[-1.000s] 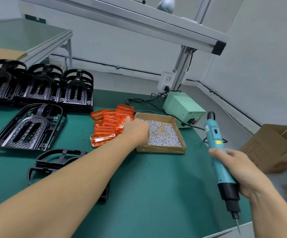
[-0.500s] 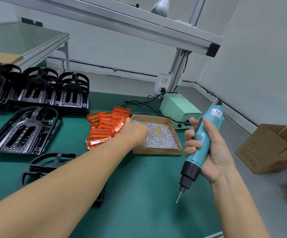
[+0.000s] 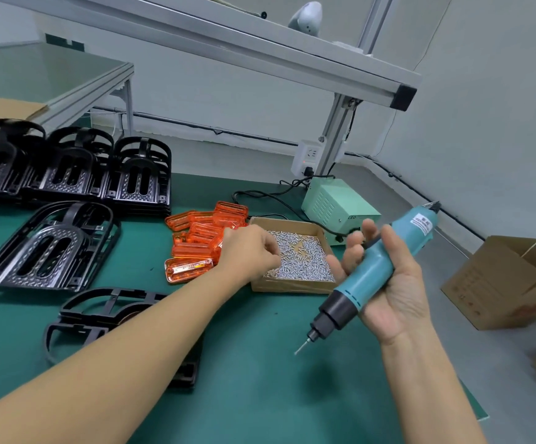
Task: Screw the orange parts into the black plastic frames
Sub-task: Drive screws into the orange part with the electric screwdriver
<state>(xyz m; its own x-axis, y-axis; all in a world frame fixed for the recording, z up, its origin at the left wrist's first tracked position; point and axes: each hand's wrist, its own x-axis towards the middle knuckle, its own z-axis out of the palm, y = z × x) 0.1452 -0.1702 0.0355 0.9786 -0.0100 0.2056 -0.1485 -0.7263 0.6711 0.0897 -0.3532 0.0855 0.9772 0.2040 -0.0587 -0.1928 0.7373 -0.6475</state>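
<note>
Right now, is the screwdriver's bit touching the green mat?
Apart. The head view shows the right hand holding the electric screwdriver tilted in the air, its bit clear above the green mat.

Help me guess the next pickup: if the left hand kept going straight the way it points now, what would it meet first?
Most likely the loose screws in the shallow cardboard box: the left hand already reaches over its near-left corner, fingers curled downward. Whether it touches them yet is unclear.

Left hand (image 3: 250,251) is reaching over the screw box (image 3: 292,285), fingers curled at the screws. Right hand (image 3: 388,283) is holding the teal electric screwdriver (image 3: 372,270), bit angled down-left over the green mat (image 3: 260,379).
</note>
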